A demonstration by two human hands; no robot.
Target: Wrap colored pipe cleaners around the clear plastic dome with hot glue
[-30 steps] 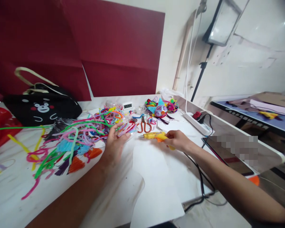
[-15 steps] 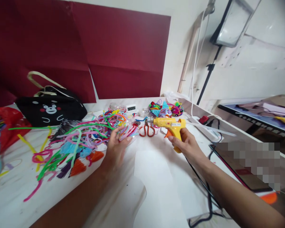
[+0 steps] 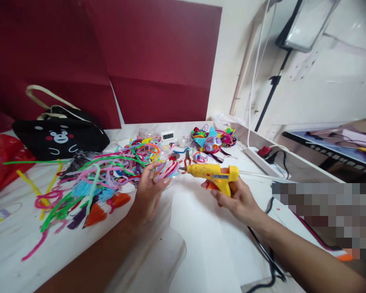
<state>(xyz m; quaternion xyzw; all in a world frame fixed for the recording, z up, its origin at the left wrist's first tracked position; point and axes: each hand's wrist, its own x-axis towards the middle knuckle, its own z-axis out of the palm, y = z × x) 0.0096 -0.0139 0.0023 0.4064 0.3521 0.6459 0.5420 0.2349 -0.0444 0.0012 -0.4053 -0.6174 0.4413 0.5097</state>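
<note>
My right hand [image 3: 232,199] is wrapped round the handle of a yellow hot glue gun [image 3: 212,171], fingers at its orange trigger. A clear glue stick [image 3: 259,176] sticks out of the gun's back. The nozzle points left, close to a pink, white and red striped piece [image 3: 166,169] that looks wound from pipe cleaners. My left hand [image 3: 149,189] grips that piece between thumb and fingers; whether the nozzle touches it I cannot tell. Behind the nozzle lie orange-handled pliers [image 3: 187,156], partly hidden. A heap of coloured pipe cleaners [image 3: 122,162] spreads to the left of my left hand.
White paper [image 3: 198,244] lies on the table below my hands. Colourful finished-looking crafts [image 3: 212,140] stand at the back, near a small digital clock [image 3: 167,136]. A black bag [image 3: 61,138] sits back left, a power strip [image 3: 262,160] at right. The gun's black cord [image 3: 262,248] trails beneath my right forearm.
My right hand has brought the glue gun left and slightly down, so its nozzle is now near the striped piece. My left hand keeps its hold. The view has shifted slightly.
</note>
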